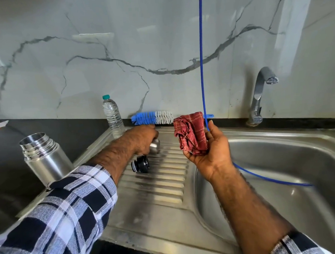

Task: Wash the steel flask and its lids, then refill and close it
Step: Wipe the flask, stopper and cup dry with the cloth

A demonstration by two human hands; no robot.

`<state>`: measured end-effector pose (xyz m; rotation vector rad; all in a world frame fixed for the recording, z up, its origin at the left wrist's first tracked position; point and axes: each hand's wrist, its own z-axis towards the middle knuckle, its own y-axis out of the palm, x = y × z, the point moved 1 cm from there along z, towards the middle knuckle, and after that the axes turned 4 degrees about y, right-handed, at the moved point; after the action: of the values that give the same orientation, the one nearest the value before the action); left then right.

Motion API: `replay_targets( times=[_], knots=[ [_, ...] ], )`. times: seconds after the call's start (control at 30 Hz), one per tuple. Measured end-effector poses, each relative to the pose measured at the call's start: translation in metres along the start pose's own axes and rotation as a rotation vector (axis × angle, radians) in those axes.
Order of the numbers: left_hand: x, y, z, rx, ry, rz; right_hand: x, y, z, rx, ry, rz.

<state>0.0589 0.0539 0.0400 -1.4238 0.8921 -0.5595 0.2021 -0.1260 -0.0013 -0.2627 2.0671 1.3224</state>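
Observation:
The open steel flask (45, 156) stands upright on the dark counter at the left, beside the sink's drainboard. My left hand (143, 138) reaches over the drainboard and grips a steel cup lid (155, 146), which rests on the ribs. Just in front of it lies the black inner stopper lid (141, 164) on its side. My right hand (212, 147) is raised over the sink's edge, palm up, holding a crumpled red cloth (191, 134).
A blue and white bottle brush (152, 118) lies along the back wall. A clear plastic water bottle (113, 116) stands beside it. A thin blue hose (202, 66) hangs down into the steel sink basin (281, 159). The tap (260, 94) stands at the back right.

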Motion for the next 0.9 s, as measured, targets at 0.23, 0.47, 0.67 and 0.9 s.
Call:
replay_targets(
  times=[0.23,0.47,0.67,0.9],
  knots=[
    [-0.012,-0.009,-0.002,-0.083,0.025,-0.006,-0.001,-0.003,0.002,0.007,-0.006,-0.034],
    [0.025,-0.028,-0.021,0.277,0.009,-0.492,-0.011,0.009,-0.015,-0.047,-0.126,-0.1],
    [0.103,-0.054,-0.063,0.205,-0.081,-1.668,-0.039,0.012,-0.058,0.019,-0.32,-0.276],
    [0.17,-0.057,-0.084,0.134,0.119,-2.016,-0.083,-0.032,-0.113,0.103,-0.515,-0.418]
  ],
)
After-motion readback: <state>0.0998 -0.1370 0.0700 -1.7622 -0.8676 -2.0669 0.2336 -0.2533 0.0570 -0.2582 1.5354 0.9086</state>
